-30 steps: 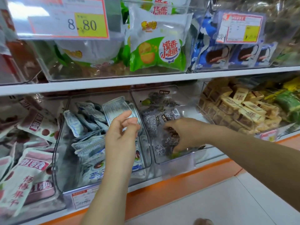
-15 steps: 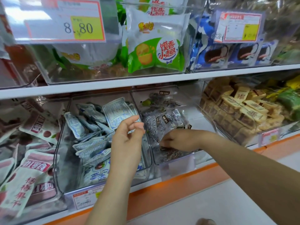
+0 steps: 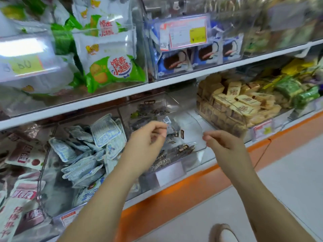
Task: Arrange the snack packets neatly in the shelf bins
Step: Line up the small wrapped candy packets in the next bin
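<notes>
Both hands have met over the middle bin (image 3: 192, 159): the left hand (image 3: 145, 142), earlier above the pale blue sachets (image 3: 104, 133), now pinches one end of a clear packet (image 3: 176, 132) of dark plums between thumb and fingers. The right hand (image 3: 223, 145), lifted out of the bin, has its fingertips pressed together at the packet's other edge, though blur hides whether they grip it. More glossy dark packets lie loose in that clear plastic bin beneath; crinkled sachets heap the bin to its left, and tan square blocks (image 3: 244, 105) stack in the bin to its right.
</notes>
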Demonstrator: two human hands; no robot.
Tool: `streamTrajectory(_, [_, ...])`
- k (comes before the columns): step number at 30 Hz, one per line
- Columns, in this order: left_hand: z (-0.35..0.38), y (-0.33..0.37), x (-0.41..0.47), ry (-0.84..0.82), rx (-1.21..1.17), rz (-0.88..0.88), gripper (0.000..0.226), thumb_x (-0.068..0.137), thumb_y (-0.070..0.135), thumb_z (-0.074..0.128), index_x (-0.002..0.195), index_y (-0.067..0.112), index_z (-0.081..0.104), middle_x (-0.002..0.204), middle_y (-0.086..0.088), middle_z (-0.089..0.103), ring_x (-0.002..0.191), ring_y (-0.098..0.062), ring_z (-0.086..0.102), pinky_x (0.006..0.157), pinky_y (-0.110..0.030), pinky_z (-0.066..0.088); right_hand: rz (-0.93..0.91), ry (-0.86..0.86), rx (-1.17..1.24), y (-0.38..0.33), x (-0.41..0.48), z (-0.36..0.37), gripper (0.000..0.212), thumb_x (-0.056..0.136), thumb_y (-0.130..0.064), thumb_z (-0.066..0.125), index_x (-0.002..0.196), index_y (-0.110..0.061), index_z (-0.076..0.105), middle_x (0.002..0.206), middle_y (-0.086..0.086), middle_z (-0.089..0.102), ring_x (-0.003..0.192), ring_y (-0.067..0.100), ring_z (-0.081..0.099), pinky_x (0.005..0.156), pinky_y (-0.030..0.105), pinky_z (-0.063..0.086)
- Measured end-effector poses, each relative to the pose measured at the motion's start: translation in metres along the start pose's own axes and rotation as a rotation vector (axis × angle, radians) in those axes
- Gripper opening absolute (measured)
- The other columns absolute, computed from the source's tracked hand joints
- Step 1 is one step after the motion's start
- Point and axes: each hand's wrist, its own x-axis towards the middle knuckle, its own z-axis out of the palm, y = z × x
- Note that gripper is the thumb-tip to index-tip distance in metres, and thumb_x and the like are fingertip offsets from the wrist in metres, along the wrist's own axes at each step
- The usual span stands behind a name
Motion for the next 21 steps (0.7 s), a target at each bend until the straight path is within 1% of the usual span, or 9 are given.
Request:
streamTrajectory(2, [0.01,0.003,0.026,-0.239,0.147,-0.022,0.018,0.096,0.022,0.052,0.109,0.033,0.058,0.099,0.023,0.059,0.091,0.006,0.056,0.074,-0.003,0.042,0.032,-0.132,-0.084,0.005,0.006,-0.005,0.011,0.093,-0.021,0.056,0.097,-0.028,0.064,0.106,-0.011,0.065,0.086,-0.01,0.055,0.065,0.004,0.042])
streamTrajectory(5, [0.03,0.003,0.058,-0.532,0.326,-0.087,0.034,0.099,0.03,0.046,0.131,0.02,0.054,0.127,0.007,0.056,0.111,-0.008,0.053,0.082,-0.015,0.038,0.097,-0.358,-0.255,0.008,0.011,-0.014,0.018,0.096,-0.027,0.051,0.112,-0.031,0.059,0.113,-0.003,0.06,0.071,-0.007,0.054,0.054,0.01,0.039])
streamTrajectory(7, [0.043,0.002,0.073,-0.67,0.414,-0.123,0.041,0.1,0.038,0.041,0.135,0.019,0.05,0.139,0.001,0.05,0.121,-0.012,0.048,0.091,-0.018,0.034,0.123,-0.415,-0.286,0.006,0.014,-0.021,0.024,0.097,-0.029,0.048,0.119,-0.032,0.057,0.108,-0.002,0.06,0.06,-0.003,0.056,0.047,0.011,0.037])
streamTrajectory(9, [0.052,0.001,0.082,-0.782,0.502,-0.169,0.052,0.098,0.051,0.035,0.139,0.021,0.045,0.148,0.0,0.041,0.133,-0.018,0.04,0.107,-0.027,0.03,0.113,-0.436,-0.307,0.006,0.014,-0.025,0.024,0.097,-0.031,0.047,0.119,-0.035,0.055,0.102,-0.007,0.06,0.069,0.004,0.059,0.051,0.012,0.04])
streamTrajectory(11, [0.06,0.001,0.086,-0.899,0.53,-0.212,0.063,0.094,0.062,0.03,0.143,0.023,0.039,0.152,0.002,0.034,0.139,-0.019,0.032,0.115,-0.037,0.024,0.087,-0.451,-0.329,0.006,0.015,-0.026,0.021,0.097,-0.031,0.047,0.115,-0.039,0.054,0.099,-0.017,0.054,0.083,0.006,0.06,0.062,0.013,0.044])
streamTrajectory(13, [0.065,-0.001,0.088,-0.969,0.508,-0.278,0.074,0.088,0.071,0.032,0.146,0.025,0.033,0.153,0.004,0.031,0.139,-0.017,0.03,0.115,-0.041,0.024,0.048,-0.466,-0.336,0.005,0.018,-0.025,0.019,0.097,-0.029,0.048,0.106,-0.044,0.053,0.103,-0.021,0.051,0.089,0.004,0.059,0.07,0.018,0.046])
streamTrajectory(16, [0.064,-0.006,0.092,-1.019,0.499,-0.334,0.099,0.069,0.087,0.037,0.149,0.032,0.021,0.157,0.009,0.02,0.143,-0.016,0.022,0.116,-0.045,0.02,0.02,-0.476,-0.333,0.007,0.023,-0.024,0.018,0.095,-0.028,0.05,0.1,-0.045,0.053,0.112,-0.019,0.055,0.09,0.005,0.059,0.078,0.026,0.048])
streamTrajectory(18, [0.061,-0.009,0.095,-1.049,0.496,-0.335,0.104,0.063,0.091,0.039,0.149,0.036,0.02,0.158,0.009,0.019,0.143,-0.016,0.022,0.116,-0.045,0.02,0.025,-0.471,-0.354,0.012,0.025,-0.023,0.018,0.093,-0.029,0.053,0.105,-0.044,0.054,0.112,-0.017,0.057,0.093,0.005,0.059,0.083,0.029,0.051])
streamTrajectory(21, [0.056,-0.01,0.094,-1.06,0.465,-0.351,0.099,0.066,0.084,0.043,0.149,0.037,0.016,0.159,0.008,0.014,0.144,-0.015,0.019,0.116,-0.043,0.019,0.03,-0.456,-0.374,0.015,0.027,-0.023,0.028,0.092,-0.03,0.056,0.118,-0.038,0.055,0.114,-0.022,0.056,0.095,0.0,0.057,0.084,0.025,0.048])
